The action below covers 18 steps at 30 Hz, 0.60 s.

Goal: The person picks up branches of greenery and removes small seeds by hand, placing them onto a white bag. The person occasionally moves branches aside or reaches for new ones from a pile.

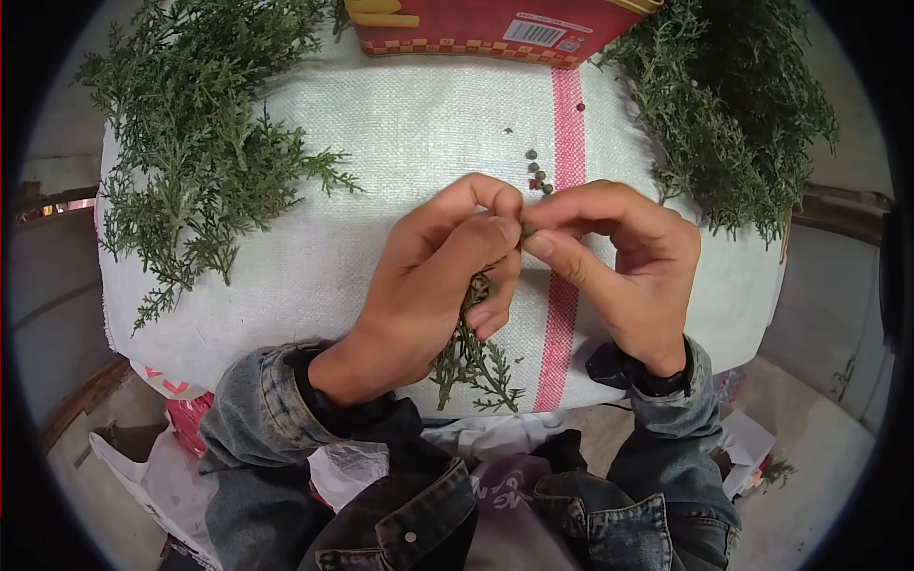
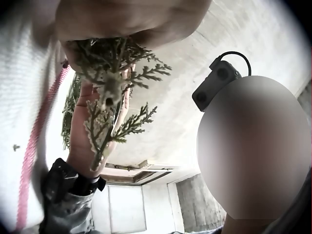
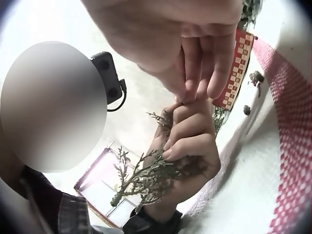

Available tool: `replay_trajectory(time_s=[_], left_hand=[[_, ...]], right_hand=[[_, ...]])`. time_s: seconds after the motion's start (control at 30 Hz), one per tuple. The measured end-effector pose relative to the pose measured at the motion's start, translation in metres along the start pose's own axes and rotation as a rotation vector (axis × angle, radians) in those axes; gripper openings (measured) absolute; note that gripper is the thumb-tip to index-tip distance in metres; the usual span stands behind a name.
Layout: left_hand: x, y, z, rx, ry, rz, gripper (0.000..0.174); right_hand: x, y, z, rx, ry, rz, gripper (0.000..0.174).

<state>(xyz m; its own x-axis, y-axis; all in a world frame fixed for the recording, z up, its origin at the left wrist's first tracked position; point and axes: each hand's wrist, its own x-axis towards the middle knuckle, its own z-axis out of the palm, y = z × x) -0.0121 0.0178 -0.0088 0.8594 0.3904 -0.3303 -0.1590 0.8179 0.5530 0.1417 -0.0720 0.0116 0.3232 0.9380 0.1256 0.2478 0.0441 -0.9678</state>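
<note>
The left hand (image 1: pixel 433 276) curls round a green conifer sprig (image 1: pixel 466 357), whose leafy end hangs below the palm. Thumb and forefinger of the right hand (image 1: pixel 638 262) meet the left fingertips, pinching a small greenish cone (image 1: pixel 527 231) there. In the left wrist view the sprig (image 2: pixel 105 107) hangs under the left hand (image 2: pixel 131 19). The right wrist view has the right hand (image 3: pixel 190 44) above, its fingertips against the left hand (image 3: pixel 192 131). Beyond the fingertips, several small round cones (image 1: pixel 540 175) lie near the pink stripe.
A white woven cloth (image 1: pixel 381 124) with a pink stripe (image 1: pixel 562 333) covers the surface. Conifer branches lie at the left (image 1: pixel 200 143) and right (image 1: pixel 724 105). A red box (image 1: pixel 476 29) with a barcode stands at the far edge. One red bead-like thing (image 1: pixel 581 108) lies near the stripe.
</note>
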Motion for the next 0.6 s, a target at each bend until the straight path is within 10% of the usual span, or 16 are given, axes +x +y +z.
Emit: replay_trajectory(time_s=[0.6], left_hand=[[-0.003, -0.001, 0.011, 0.071, 0.090, 0.035, 0.009]], right_hand=[[-0.003, -0.013, -0.007, 0.078, -0.017, 0.108, 0.016]])
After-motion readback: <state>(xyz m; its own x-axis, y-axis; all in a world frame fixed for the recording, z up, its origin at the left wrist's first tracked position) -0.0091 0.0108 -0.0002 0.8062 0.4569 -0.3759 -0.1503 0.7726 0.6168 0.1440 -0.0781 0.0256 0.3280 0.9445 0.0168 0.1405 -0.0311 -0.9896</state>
